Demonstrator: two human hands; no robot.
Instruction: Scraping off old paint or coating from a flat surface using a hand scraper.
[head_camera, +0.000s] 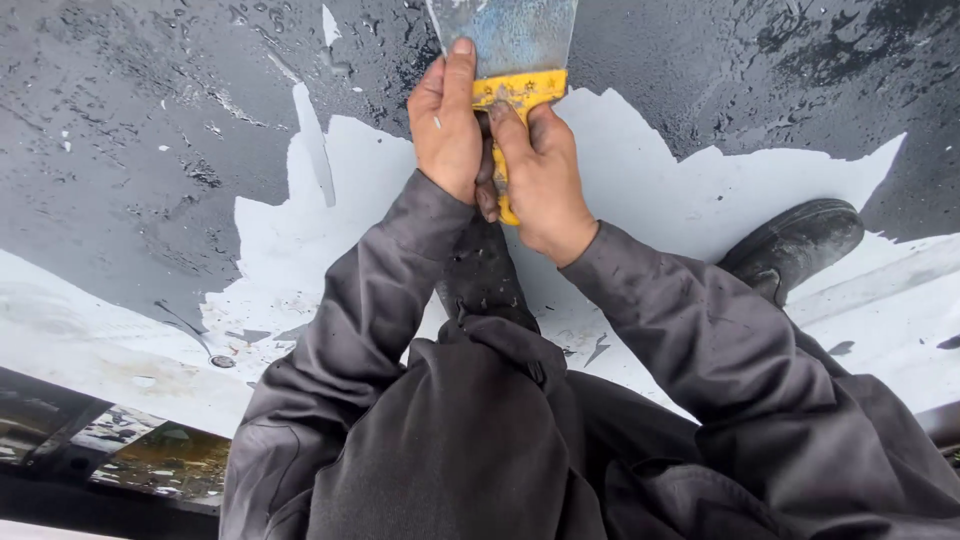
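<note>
1. At top centre of the frame, a yellow-handled scraper (512, 60) is gripped by both hands, its wide metal blade laid on the wet black coating (130, 130).
2. Left hand (448, 125) is closed on the handle, forefinger stretched along the blade.
3. Right hand (543, 175) is wrapped round the handle just beside it.
4. Bare white surface (680, 190) is exposed below; a black boot (795, 245) is seen at right.

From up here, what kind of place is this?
Probably a paint-stripping job on a large flat panel: both hands push a yellow-handled scraper across wet black coating, baring white surface beside a boot.
</note>
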